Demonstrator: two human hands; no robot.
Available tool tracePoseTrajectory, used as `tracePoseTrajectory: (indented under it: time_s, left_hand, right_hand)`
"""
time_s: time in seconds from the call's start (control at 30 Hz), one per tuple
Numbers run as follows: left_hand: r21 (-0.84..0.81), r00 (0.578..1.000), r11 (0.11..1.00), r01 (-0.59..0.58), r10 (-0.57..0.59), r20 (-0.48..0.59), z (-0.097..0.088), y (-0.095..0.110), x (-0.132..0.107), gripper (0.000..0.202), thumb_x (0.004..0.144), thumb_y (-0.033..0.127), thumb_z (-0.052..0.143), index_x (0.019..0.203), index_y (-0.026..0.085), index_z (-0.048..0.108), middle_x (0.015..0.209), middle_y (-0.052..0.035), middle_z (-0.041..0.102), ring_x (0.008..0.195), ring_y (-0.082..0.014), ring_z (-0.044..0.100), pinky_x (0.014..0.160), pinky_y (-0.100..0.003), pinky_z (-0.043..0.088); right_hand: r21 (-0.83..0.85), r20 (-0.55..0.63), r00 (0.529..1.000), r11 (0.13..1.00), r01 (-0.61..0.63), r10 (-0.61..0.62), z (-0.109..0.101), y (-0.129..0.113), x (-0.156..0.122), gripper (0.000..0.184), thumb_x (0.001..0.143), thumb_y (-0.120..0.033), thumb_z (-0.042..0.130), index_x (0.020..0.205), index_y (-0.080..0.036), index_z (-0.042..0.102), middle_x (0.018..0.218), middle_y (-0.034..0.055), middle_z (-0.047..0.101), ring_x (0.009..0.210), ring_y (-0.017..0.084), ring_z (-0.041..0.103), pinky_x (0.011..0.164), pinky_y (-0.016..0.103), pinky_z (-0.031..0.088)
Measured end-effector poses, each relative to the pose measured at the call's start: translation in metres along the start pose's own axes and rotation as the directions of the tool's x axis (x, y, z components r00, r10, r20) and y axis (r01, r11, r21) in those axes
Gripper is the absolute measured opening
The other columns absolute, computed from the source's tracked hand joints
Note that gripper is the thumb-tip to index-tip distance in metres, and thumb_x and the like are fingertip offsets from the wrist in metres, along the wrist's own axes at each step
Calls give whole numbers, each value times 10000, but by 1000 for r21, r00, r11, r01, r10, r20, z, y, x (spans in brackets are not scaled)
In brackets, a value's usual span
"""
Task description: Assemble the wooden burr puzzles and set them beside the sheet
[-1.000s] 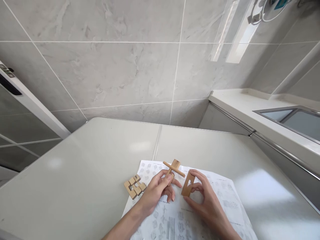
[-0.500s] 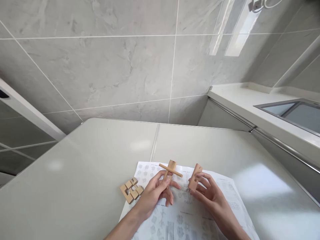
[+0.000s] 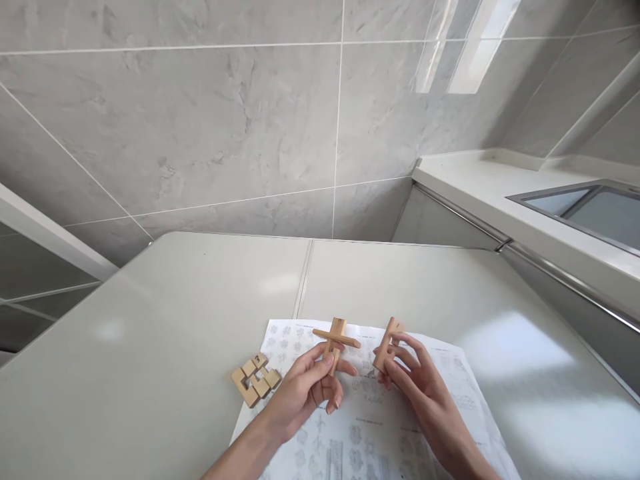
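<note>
My left hand (image 3: 314,387) is closed on two crossed wooden puzzle pieces (image 3: 337,335), pinched between thumb and fingers; one lies crosswise over the other. A single wooden puzzle piece (image 3: 385,347) with a mark near its top is gripped by the fingertips of my right hand (image 3: 417,373) and tilts to the right. A gap separates the pieces in the two hands. Both hands are above a printed paper sheet (image 3: 360,407) with rows of small diagrams. Left of my left hand, notched wooden pieces (image 3: 247,393), one marked 3, lie together at the sheet's edge.
The pale table (image 3: 150,333) has a seam running through its middle. Behind it rises a grey tiled wall (image 3: 225,120). On the right stands a white counter (image 3: 465,180) with a sink (image 3: 595,213) and a metal rail along its front.
My right hand has turned its piece so that a narrower side faces me. The crossed pieces in my left hand have tilted slightly. The whole view has shifted a little.
</note>
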State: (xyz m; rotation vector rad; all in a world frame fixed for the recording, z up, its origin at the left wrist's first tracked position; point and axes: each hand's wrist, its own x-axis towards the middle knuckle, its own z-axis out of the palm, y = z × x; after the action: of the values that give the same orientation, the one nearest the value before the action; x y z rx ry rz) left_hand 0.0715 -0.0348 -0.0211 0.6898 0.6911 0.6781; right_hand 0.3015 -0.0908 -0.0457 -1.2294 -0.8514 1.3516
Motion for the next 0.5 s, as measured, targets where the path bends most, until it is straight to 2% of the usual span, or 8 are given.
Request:
tracePoseTrajectory:
  time_s: [0.1, 0.17, 0.23, 0.3, 0.37, 0.43, 0.5]
  left_hand:
    - [-47, 999, 998, 29, -28, 22, -1, -2, 2, 366, 1003, 445, 801, 1185, 135, 729, 1001, -96, 746, 567, -96, 633, 515, -230, 445]
    - [-66, 998, 997, 45, -42, 42, 0, -3, 3, 342, 1013, 431, 791, 1164, 130, 732, 1007, -105, 750, 574, -99, 634, 534, -235, 454]
    - [-78, 997, 996, 52, -48, 57, -1, -4, 4, 332, 1026, 420, 777, 1172, 125, 729, 1016, -115, 753, 588, -103, 634, 559, -241, 468]
    - [-96, 997, 994, 54, -48, 63, -1, -6, 5, 329, 1029, 413, 774, 1173, 122, 722, 1015, -121, 756, 599, -106, 630, 578, -247, 480]
    - [-118, 997, 991, 58, -50, 65, -2, -7, 5, 324, 1021, 414, 783, 1151, 126, 713, 992, -117, 754, 602, -109, 617, 580, -250, 482]
    - [-133, 996, 989, 66, -58, 66, -3, -8, 6, 314, 1016, 419, 787, 1123, 137, 699, 937, -94, 736, 594, -108, 590, 556, -245, 467]
    - [-129, 995, 988, 86, -77, 70, -3, -8, 5, 294, 1022, 419, 777, 1085, 148, 683, 858, -50, 688, 541, -85, 513, 490, -220, 395]
  right_hand:
    - [43, -13, 1000, 999, -2, 3, 0, -2, 0, 730, 973, -593, 787, 1570, -394, 418, 1155, 52, 775, 887, 237, 679, 881, 389, 554]
    - [64, -8, 999, 997, -34, 34, -2, -2, 0, 786, 961, -580, 810, 1596, -392, 387, 1100, 38, 776, 927, 245, 677, 933, 404, 535]
    - [73, 21, 998, 996, -58, 56, -5, -2, 0, 698, 958, -574, 816, 1538, -366, 488, 1042, 33, 767, 970, 253, 669, 958, 396, 518]
    - [76, 58, 996, 995, -69, 65, -6, -2, 0, 484, 957, -577, 811, 1342, -317, 673, 982, 38, 741, 950, 247, 647, 915, 360, 518]
    - [87, 70, 995, 993, -84, 78, -7, -4, 0, 365, 955, -591, 805, 1154, -287, 765, 952, 40, 707, 917, 234, 617, 867, 328, 522]
    - [93, 63, 994, 991, -100, 94, -8, -5, 0, 368, 949, -615, 799, 1117, -287, 795, 932, 36, 674, 894, 225, 590, 846, 316, 522]
    - [88, 80, 992, 991, -101, 94, -8, -4, 0, 415, 955, -640, 780, 1167, -284, 797, 884, 31, 651, 843, 217, 563, 806, 316, 510]
